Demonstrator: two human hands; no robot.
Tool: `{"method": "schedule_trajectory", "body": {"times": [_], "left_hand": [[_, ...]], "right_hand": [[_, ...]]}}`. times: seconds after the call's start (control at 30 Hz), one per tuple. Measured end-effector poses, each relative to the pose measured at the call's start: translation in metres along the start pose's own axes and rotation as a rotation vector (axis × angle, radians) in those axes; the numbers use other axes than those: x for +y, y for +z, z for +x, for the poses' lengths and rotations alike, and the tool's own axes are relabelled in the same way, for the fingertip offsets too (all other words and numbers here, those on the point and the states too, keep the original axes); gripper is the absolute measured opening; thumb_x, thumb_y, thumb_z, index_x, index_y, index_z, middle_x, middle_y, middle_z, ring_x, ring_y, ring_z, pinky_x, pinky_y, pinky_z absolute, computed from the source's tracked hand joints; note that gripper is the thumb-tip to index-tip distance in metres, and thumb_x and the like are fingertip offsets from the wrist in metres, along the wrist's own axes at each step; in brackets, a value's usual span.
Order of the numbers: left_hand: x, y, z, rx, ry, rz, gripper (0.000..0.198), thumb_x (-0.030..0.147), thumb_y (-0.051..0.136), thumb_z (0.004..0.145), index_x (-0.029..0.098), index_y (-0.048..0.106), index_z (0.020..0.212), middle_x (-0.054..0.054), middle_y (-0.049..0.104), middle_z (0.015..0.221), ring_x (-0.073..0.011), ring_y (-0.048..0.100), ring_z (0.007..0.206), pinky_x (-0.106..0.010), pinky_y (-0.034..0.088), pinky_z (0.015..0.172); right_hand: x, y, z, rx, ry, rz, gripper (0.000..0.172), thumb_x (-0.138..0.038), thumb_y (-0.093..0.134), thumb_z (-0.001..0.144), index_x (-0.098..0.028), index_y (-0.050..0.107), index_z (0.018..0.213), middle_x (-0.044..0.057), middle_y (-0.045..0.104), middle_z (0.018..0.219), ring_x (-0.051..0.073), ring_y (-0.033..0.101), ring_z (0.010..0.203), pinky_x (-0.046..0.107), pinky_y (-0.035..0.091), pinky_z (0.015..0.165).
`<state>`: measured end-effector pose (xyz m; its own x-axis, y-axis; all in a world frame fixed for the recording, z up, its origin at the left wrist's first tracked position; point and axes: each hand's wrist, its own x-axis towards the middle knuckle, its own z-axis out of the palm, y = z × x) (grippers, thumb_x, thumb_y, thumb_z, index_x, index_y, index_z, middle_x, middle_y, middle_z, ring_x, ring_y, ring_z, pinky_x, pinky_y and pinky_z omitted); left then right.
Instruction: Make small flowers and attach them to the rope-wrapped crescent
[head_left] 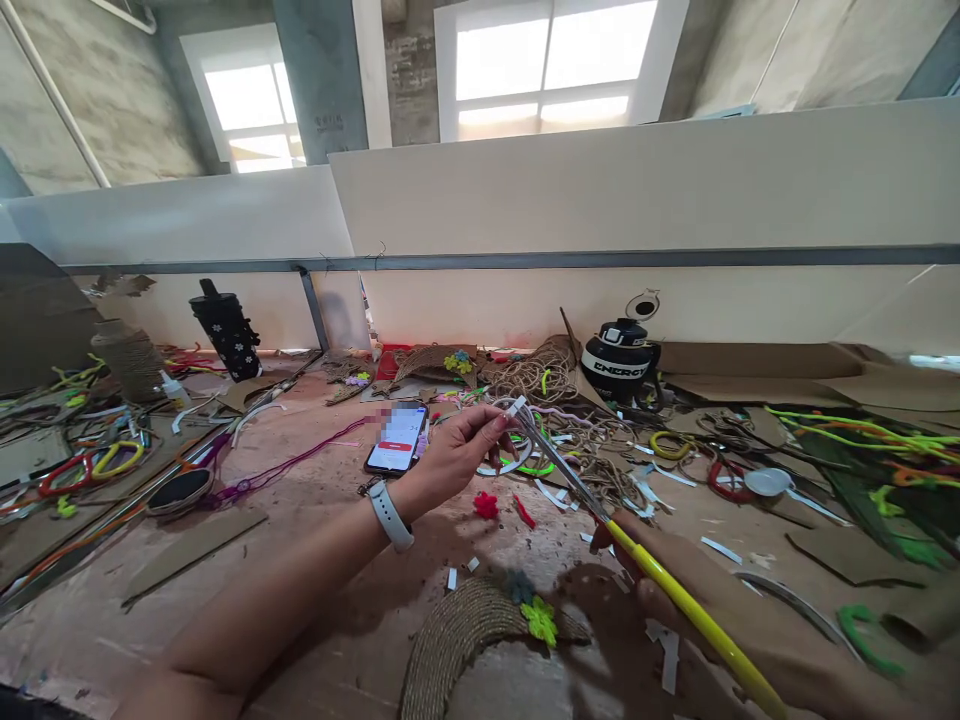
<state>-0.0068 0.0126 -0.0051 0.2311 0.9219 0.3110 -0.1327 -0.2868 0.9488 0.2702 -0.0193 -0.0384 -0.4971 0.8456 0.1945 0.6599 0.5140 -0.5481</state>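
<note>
My left hand, with a white watch band on its wrist, pinches a small white strip between thumb and fingertips. My right hand is closed around a long yellow-handled metal tool. Its slim metal end reaches up to the white strip; whether the two touch, I cannot tell. Nearest to me, below both hands, lies a curved braided jute piece bearing a yellow-green flower and a grey-blue flower. A red flower rests on the table between the hands.
A lit phone lies left of my left hand. Behind are a heap of jute cord, a black jug and a dark tumbler. Scissors lie at left, green cords at right. White scraps are scattered about.
</note>
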Motion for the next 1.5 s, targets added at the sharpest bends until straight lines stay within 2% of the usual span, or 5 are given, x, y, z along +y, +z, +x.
{"method": "schedule_trajectory", "body": {"times": [0.1,0.83,1.3,1.4,1.5], "left_hand": [[0.001,0.0,-0.001,-0.031,0.021,0.036,0.046,0.06,0.06,0.079,0.015,0.055,0.086,0.002,0.049,0.071,-0.0074,0.045,0.061,-0.02,0.04,0.055],[-0.005,-0.001,-0.003,-0.164,0.082,0.163,0.04,0.054,0.051,0.088,0.015,0.054,0.087,0.0,0.055,0.073,-0.0078,0.048,0.061,-0.021,0.039,0.057],[-0.003,-0.011,0.001,-0.126,0.039,0.291,0.046,0.057,0.054,0.085,0.012,0.064,0.089,-0.003,0.062,0.074,-0.0091,0.051,0.06,-0.021,0.042,0.055],[-0.006,-0.019,0.004,-0.129,0.013,0.34,0.049,0.055,0.056,0.084,0.013,0.064,0.11,-0.004,0.065,0.075,-0.0107,0.055,0.061,-0.022,0.045,0.055],[-0.009,-0.025,0.006,-0.099,-0.009,0.349,0.067,0.047,0.06,0.083,0.015,0.042,0.139,-0.003,0.067,0.074,-0.0118,0.059,0.063,-0.022,0.047,0.058]], "right_hand": [[-0.009,-0.001,0.001,-0.099,0.015,-0.027,0.048,-0.063,0.049,0.078,-0.024,0.063,0.102,0.01,0.071,0.094,0.028,0.063,0.075,0.038,0.05,0.066],[-0.036,-0.007,0.005,-0.15,0.006,-0.144,0.036,-0.056,0.038,0.086,-0.025,0.055,0.08,0.012,0.073,0.084,0.026,0.066,0.069,0.035,0.049,0.062],[-0.013,0.004,0.005,0.076,-0.046,-0.455,0.035,-0.052,0.035,0.091,-0.024,0.049,0.075,0.007,0.069,0.061,0.023,0.065,0.051,0.03,0.041,0.047],[-0.006,0.001,0.008,0.129,-0.01,-0.556,0.034,-0.052,0.033,0.091,-0.024,0.046,0.075,0.008,0.068,0.059,0.026,0.066,0.051,0.03,0.039,0.046],[-0.001,-0.002,0.011,0.131,0.03,-0.63,0.033,-0.049,0.032,0.091,-0.022,0.048,0.079,0.009,0.069,0.06,0.028,0.066,0.051,0.031,0.038,0.045]]}}
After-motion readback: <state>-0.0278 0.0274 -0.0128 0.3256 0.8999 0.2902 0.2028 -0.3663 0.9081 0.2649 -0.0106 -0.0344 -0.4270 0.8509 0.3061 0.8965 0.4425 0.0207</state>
